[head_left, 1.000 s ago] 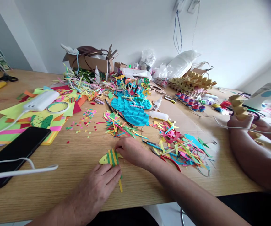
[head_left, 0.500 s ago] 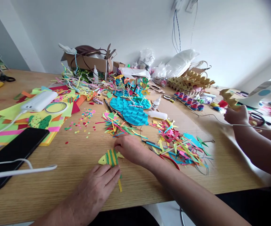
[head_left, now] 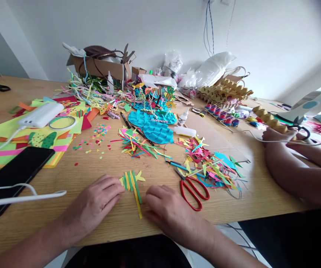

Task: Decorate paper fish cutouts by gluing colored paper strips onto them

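A small yellow paper fish (head_left: 128, 181) with green and yellow stripes lies on the table between my hands. My left hand (head_left: 100, 199) has its fingers together on the fish's head end, partly covering it. Two long paper strips, one green (head_left: 137, 191) and one yellow (head_left: 138, 208), trail from the fish towards the table's front edge. My right hand (head_left: 166, 210) rests with curled fingers right beside the strips' lower ends; whether it grips anything is hidden. Red-handled scissors (head_left: 195, 191) lie just to the right of it.
Paper scraps (head_left: 213, 167), a blue pen (head_left: 184, 167) and glue bottles (head_left: 183, 118) lie beyond the scissors. Blue textured paper pieces (head_left: 157, 132) are in the middle. A black phone (head_left: 18, 175) lies left with a white cable. A co-worker's hands (head_left: 277, 134) hold an egg-carton strip (head_left: 269, 118) and scissors.
My right hand has moved from the fish's tail down beside the strip ends, uncovering the red scissors. My left hand has shifted left onto the head. The co-worker's hands now have scissors at the carton.
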Tool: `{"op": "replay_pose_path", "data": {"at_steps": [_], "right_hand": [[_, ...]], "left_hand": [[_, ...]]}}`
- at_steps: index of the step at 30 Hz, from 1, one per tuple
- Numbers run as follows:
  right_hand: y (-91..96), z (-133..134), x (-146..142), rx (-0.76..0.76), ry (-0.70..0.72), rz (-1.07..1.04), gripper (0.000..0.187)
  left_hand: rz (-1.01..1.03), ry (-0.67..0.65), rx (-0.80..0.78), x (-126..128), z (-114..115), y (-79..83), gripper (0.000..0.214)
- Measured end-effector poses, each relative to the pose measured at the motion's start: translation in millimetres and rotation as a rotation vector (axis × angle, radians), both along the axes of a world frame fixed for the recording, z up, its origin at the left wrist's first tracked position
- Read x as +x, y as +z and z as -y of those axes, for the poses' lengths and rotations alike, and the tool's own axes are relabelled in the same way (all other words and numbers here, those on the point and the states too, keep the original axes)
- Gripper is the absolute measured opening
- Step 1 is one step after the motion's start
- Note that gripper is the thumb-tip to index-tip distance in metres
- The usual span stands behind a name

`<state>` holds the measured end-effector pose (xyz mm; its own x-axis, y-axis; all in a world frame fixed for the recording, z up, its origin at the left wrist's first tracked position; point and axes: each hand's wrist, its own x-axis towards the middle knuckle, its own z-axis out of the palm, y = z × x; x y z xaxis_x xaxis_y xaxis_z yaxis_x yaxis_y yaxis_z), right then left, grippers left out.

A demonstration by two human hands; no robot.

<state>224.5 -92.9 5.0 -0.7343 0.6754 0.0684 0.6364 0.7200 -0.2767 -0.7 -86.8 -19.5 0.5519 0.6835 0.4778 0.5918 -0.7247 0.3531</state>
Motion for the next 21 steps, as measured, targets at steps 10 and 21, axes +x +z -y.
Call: {"op": "replay_pose_path", "data": {"at_steps": [10,21], "right_hand": [[-7.3,13.5,-4.2,0.214,0.181,0.173,0.008],[-11.0,17.0,-8.3,0.228,0.158,0.136,0.006]], "left_hand": [[0.001,-0.042,-0.185,16.8,2.0,-2.5,0.02],[0.016,-0.04,-0.156,17.8,3.5,-6.8,0.024]]}}
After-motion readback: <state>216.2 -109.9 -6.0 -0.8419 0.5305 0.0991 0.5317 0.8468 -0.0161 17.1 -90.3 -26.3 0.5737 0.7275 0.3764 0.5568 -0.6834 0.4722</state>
